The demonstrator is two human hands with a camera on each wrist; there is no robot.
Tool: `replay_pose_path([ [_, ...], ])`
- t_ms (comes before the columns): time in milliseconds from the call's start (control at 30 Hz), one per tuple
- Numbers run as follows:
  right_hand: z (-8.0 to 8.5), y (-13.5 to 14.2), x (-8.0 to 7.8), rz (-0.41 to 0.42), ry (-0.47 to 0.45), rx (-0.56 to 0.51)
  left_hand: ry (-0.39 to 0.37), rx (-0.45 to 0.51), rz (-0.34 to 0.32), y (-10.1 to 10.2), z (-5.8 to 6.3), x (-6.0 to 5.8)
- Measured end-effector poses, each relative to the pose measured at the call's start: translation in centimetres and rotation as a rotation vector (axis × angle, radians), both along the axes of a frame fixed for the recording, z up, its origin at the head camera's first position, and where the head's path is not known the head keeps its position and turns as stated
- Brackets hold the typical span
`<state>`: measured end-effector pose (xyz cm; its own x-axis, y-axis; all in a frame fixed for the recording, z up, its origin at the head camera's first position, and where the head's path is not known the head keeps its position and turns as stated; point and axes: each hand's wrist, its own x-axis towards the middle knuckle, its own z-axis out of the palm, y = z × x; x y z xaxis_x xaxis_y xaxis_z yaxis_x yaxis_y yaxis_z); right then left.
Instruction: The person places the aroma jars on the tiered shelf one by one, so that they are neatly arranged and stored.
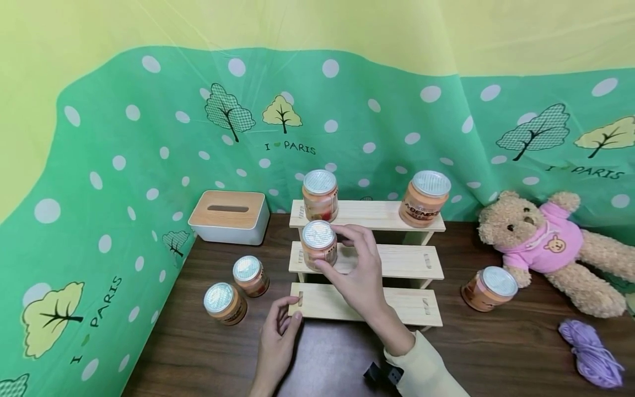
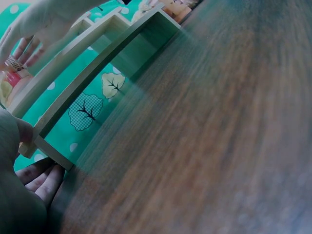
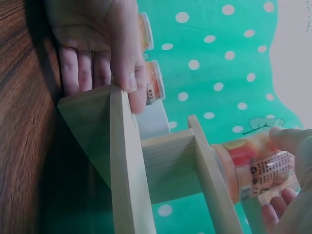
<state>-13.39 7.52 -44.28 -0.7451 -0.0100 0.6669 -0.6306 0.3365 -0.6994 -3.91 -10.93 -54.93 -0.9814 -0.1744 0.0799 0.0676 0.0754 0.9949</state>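
A three-step wooden shelf (image 1: 342, 303) stands on the brown table. My right hand (image 1: 364, 275) grips a small jar (image 1: 318, 255) with a silvery lid, thumb on one side and fingers on the other. In the right wrist view this jar (image 3: 258, 168), with orange contents and a printed label, has its base right at the middle step. The left hand (image 1: 278, 342) holds the left end of the lowest step, its thumb on top and its fingers against the side panel (image 2: 53, 153). Two more jars, a left one (image 1: 319, 196) and a right one (image 1: 425, 199), stand on the top step.
Two jars, a nearer one (image 1: 225, 303) and a farther one (image 1: 250, 275), stand left of the shelf. Another jar (image 1: 488, 289) is at the right, beside a teddy bear (image 1: 541, 242) in pink. Purple yarn (image 1: 590, 353) lies front right; a tissue box (image 1: 229, 218) stands back left.
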Motion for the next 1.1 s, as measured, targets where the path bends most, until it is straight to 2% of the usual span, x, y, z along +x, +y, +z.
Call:
replay_pose_path([
  [433, 0.6, 3.1, 1.4, 0.005, 0.056, -0.024, 0.002, -0.004, 0.008, 0.0, 0.0, 0.0],
  [567, 0.8, 3.9, 1.7, 0.010, 0.110, -0.056, 0.000, -0.002, 0.010, 0.1, 0.0, 0.0],
  [733, 0.8, 4.9, 2.3, -0.010, 0.179, -0.041, -0.002, -0.001, 0.004, 0.1, 0.1, 0.1],
  [1100, 0.6, 7.0, 3.6, -0.033, 0.236, -0.049, -0.001, 0.000, 0.007, 0.1, 0.2, 0.0],
])
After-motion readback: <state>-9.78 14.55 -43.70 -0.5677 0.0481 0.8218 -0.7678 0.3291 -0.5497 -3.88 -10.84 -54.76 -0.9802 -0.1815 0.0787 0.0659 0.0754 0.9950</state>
